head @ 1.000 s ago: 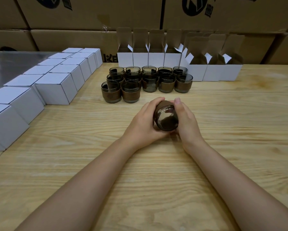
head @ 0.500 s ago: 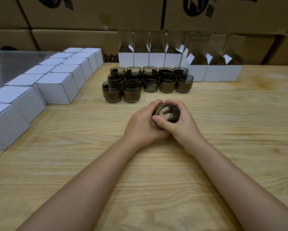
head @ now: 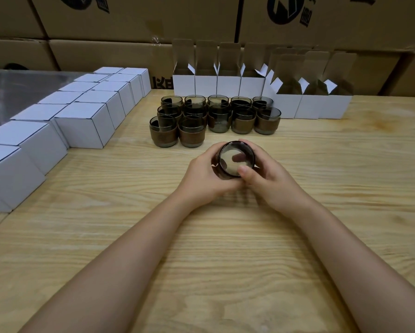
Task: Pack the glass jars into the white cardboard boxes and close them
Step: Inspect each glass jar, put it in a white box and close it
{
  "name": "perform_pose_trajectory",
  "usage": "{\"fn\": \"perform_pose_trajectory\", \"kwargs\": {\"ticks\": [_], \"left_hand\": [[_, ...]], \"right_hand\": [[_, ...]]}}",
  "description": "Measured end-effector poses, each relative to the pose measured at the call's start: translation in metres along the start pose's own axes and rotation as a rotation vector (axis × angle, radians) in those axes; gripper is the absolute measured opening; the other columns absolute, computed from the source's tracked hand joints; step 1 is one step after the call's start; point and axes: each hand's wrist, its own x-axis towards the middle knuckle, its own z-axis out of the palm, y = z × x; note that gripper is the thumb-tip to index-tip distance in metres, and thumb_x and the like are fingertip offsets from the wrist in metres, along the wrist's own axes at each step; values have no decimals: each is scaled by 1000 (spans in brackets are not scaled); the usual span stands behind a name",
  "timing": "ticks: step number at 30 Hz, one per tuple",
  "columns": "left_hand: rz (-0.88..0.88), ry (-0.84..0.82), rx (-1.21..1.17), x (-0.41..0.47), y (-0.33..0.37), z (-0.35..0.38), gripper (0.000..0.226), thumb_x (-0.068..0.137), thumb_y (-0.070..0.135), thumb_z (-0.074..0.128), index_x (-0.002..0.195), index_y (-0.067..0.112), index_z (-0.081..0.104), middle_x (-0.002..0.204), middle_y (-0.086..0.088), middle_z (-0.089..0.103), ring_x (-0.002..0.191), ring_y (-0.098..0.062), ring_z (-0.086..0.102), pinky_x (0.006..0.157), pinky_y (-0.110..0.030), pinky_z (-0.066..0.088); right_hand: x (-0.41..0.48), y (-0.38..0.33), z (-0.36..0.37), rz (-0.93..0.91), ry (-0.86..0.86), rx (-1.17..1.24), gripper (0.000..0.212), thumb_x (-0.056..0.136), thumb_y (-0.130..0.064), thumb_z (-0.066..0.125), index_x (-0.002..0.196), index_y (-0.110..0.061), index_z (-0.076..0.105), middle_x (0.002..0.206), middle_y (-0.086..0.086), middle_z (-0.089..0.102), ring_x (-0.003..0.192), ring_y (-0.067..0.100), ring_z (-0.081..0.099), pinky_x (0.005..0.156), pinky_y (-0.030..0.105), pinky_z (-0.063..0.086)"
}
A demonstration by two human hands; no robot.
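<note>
Both hands are gripping one smoky glass jar (head: 234, 159) over the middle of the wooden table (head: 225, 260), and the jar is tilting so that its open mouth is facing the camera. The left hand (head: 205, 175) is curling round the jar's left side. The right hand (head: 271, 181) is wrapping the right side, with its thumb pressing on the near rim. Whether the jar is touching the wood cannot be told. Just beyond the hands, a cluster of jars (head: 213, 118) with brown bands round their bodies is standing upright in tight rows. Behind the cluster, open white boxes (head: 228, 85) are standing in a row with flaps raised, stretching toward the far right. Closed white boxes (head: 86, 123) are sitting along the left side in two lines running from near to far. Brown cartons (head: 153, 20) are forming a wall at the far side.
</note>
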Motion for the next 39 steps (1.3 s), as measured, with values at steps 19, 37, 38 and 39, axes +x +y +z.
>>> {"fn": "perform_pose_trajectory", "kwargs": {"ticks": [19, 37, 38, 39], "left_hand": [[62, -1, 148, -2, 0, 3, 70, 61, 32, 88, 123, 31, 56, 87, 34, 62, 80, 13, 58, 73, -9, 44], [43, 21, 50, -2, 5, 5, 59, 64, 24, 69, 120, 36, 55, 93, 29, 64, 80, 9, 60, 69, -5, 42], [58, 5, 34, -2, 4, 5, 64, 66, 21, 71, 125, 34, 52, 100, 25, 64, 86, 7, 61, 75, -7, 44], [66, -23, 7, -2, 3, 4, 72, 67, 17, 74, 131, 34, 47, 109, 20, 63, 94, 5, 61, 82, -11, 47]], "right_hand": [[9, -1, 26, 40, 431, 75, 14, 81, -51, 56, 87, -37, 57, 81, -10, 64, 81, 10, 61, 76, 34, 50], [2, -6, 37, -47, 428, -166, 71, 61, -38, 86, 117, -35, 44, 111, -15, 57, 105, 3, 55, 87, 13, 42], [2, -4, 37, -63, 426, -178, 74, 61, -36, 86, 121, -35, 42, 115, -15, 55, 108, 3, 53, 88, 10, 40], [2, -3, 36, -70, 426, -185, 80, 61, -35, 87, 126, -33, 40, 120, -14, 53, 111, 3, 51, 90, 6, 38]]}}
